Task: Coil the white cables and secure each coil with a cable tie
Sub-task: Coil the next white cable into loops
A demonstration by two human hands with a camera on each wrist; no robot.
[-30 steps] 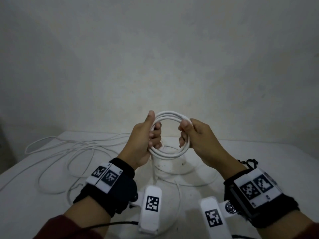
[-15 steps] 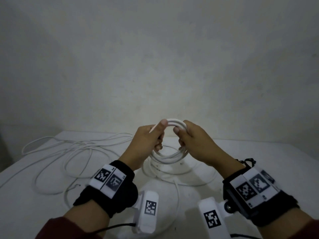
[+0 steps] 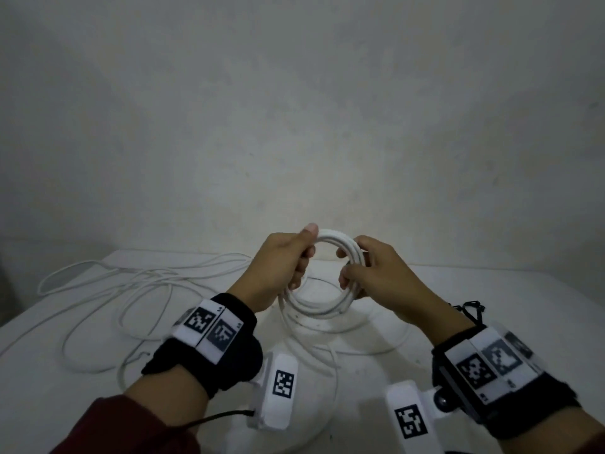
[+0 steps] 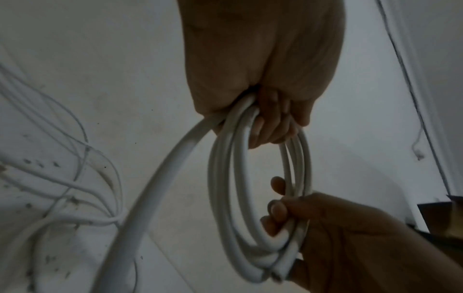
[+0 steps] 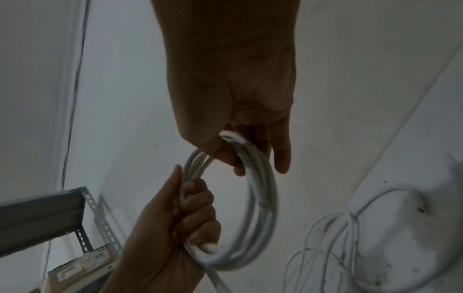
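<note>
A white cable coil [image 3: 322, 280] of several smooth round turns hangs in mid-air at the centre of the head view, above a white table [image 3: 491, 309], held upright as a ring between both hands. The left hand [image 3: 281, 267] grips the coil's left side, fingers wrapped round the bundled strands and thumb lying along the top of the ring; the right hand [image 3: 376, 273] clamps the right side, fingers curled through the loop. A loose tail of the same cable drops from the coil's lower edge to the table. At the left of the head view more loose white cable [image 3: 131, 290] sprawls in wide, untidy loops on the table. The left wrist view shows the coil [image 4: 250, 198] edge-on, with the strands separate near the left hand [image 4: 263, 69] and one thick strand running off toward the lower left, the right hand [image 4: 350, 237] pinching the bundle at lower right. Only the right wrist view shows a grey metal shelf [image 5: 50, 218] with perforated uprights in the lower left, and the left hand [image 5: 170, 237] fisted round the coil [image 5: 258, 208].
</note>
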